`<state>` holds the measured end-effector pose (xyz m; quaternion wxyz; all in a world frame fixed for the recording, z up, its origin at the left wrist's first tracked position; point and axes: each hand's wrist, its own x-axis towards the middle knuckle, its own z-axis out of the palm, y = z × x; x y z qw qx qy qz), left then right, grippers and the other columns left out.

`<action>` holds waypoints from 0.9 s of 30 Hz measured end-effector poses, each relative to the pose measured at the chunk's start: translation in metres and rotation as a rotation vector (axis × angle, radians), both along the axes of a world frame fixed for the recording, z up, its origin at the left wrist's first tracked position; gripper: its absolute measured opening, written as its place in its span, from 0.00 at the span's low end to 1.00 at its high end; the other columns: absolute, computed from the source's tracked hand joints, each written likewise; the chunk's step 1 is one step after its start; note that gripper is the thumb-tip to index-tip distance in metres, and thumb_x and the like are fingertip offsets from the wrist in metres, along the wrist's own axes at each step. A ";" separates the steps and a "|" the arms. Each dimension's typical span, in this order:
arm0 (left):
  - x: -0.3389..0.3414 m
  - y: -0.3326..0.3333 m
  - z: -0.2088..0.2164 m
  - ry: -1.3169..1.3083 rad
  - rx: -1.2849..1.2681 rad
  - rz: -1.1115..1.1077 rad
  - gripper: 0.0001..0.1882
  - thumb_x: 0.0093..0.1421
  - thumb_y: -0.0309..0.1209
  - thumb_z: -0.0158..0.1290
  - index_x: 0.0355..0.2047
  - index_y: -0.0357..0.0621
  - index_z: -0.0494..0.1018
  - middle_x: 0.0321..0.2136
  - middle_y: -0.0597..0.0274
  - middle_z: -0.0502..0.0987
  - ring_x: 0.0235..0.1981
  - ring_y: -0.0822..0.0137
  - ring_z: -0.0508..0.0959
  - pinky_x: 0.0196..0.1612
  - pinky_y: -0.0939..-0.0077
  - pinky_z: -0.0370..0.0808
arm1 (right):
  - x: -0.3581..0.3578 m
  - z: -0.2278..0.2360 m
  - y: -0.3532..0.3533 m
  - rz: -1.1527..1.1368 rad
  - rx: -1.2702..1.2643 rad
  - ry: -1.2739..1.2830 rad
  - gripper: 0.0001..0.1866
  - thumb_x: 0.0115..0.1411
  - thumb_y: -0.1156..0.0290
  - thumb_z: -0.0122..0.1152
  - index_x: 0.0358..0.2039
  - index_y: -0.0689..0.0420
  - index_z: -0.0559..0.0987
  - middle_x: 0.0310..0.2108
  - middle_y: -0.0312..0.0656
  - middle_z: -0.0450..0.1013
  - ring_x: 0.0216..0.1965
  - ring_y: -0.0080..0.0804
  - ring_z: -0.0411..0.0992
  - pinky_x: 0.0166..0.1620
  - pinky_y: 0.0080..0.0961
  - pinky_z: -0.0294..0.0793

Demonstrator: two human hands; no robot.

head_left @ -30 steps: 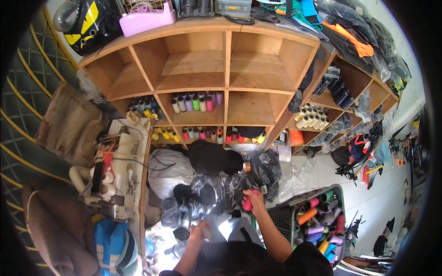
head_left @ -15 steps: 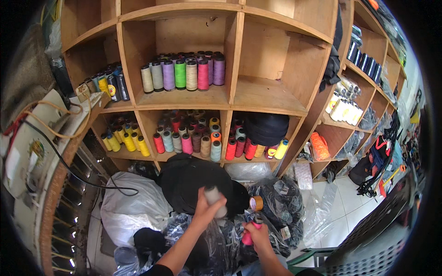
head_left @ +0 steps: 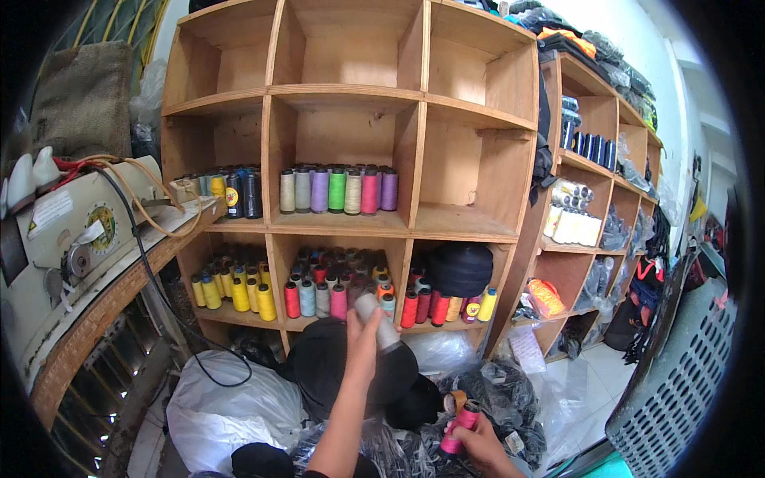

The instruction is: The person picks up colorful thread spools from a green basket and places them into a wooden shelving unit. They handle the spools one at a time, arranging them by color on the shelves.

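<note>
My left hand (head_left: pixel 362 338) is raised in front of the lower middle shelf box, closed around a grey thread spool (head_left: pixel 378 323) that tilts and is slightly blurred. Lower and to the right, my right hand (head_left: pixel 483 442) grips a pink thread spool (head_left: pixel 460 429) with dark ends. Just past that spool lies a roll of brown tape (head_left: pixel 454 401) on black plastic bags. A round black bundle (head_left: pixel 319 358) sits behind my left forearm. In the box nearest my left hand, spools of several colours stand packed, among them a pink one (head_left: pixel 339 301).
A wooden shelf (head_left: pixel 414 235) spans the front, with a row of spools (head_left: pixel 336 191) in its middle box. On the left stands a sewing machine (head_left: pixel 88 231) with a hanging black cable. A white sack (head_left: pixel 231 410) lies below; a perforated grey crate (head_left: pixel 677 390) is at right.
My left hand has lifted the grey spool up toward the lower shelf boxes. My right hand keeps the pink spool low. The view has tilted up, showing more of the upper shelf.
</note>
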<state>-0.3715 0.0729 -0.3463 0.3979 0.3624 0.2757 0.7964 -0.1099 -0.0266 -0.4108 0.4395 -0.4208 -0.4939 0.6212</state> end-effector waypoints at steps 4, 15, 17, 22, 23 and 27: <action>-0.016 -0.006 0.011 -0.071 -0.018 -0.002 0.21 0.68 0.41 0.50 0.52 0.42 0.58 0.38 0.52 0.74 0.25 0.60 0.79 0.26 0.67 0.78 | -0.010 0.001 0.014 0.028 0.335 -0.285 0.26 0.59 0.73 0.62 0.51 0.61 0.58 0.42 0.44 0.70 0.42 0.27 0.72 0.45 0.27 0.74; -0.047 0.045 -0.033 -0.354 -0.066 0.024 0.22 0.62 0.39 0.49 0.52 0.42 0.59 0.36 0.53 0.71 0.30 0.57 0.77 0.31 0.61 0.79 | -0.140 0.148 0.102 -0.239 1.238 -0.398 0.24 0.63 0.71 0.62 0.55 0.61 0.63 0.40 0.53 0.75 0.43 0.46 0.77 0.46 0.37 0.74; -0.051 0.037 -0.027 -0.443 0.015 -0.019 0.22 0.60 0.38 0.48 0.51 0.41 0.60 0.38 0.53 0.70 0.36 0.57 0.77 0.36 0.59 0.79 | -0.161 0.147 0.129 -0.367 1.203 -0.428 0.24 0.64 0.67 0.62 0.55 0.59 0.63 0.38 0.50 0.77 0.40 0.38 0.78 0.44 0.34 0.75; -0.068 0.034 -0.007 -0.049 0.046 0.337 0.32 0.65 0.36 0.51 0.62 0.33 0.52 0.54 0.47 0.65 0.53 0.60 0.71 0.56 0.66 0.69 | -0.172 0.129 0.174 -0.415 1.054 -0.373 0.25 0.65 0.59 0.61 0.55 0.58 0.63 0.35 0.52 0.78 0.38 0.42 0.78 0.42 0.35 0.76; -0.079 0.038 -0.008 0.057 0.065 0.444 0.32 0.66 0.36 0.51 0.63 0.33 0.51 0.56 0.45 0.64 0.55 0.59 0.69 0.60 0.65 0.66 | -0.175 0.129 0.172 -0.386 1.018 -0.364 0.25 0.65 0.59 0.60 0.55 0.58 0.63 0.35 0.53 0.77 0.39 0.47 0.78 0.43 0.38 0.75; -0.106 0.084 0.063 0.289 0.202 0.830 0.35 0.70 0.42 0.47 0.66 0.32 0.47 0.59 0.34 0.62 0.60 0.45 0.66 0.62 0.58 0.61 | -0.154 0.120 0.202 -0.424 0.912 -0.325 0.26 0.65 0.55 0.60 0.54 0.58 0.63 0.38 0.56 0.77 0.42 0.48 0.78 0.44 0.41 0.75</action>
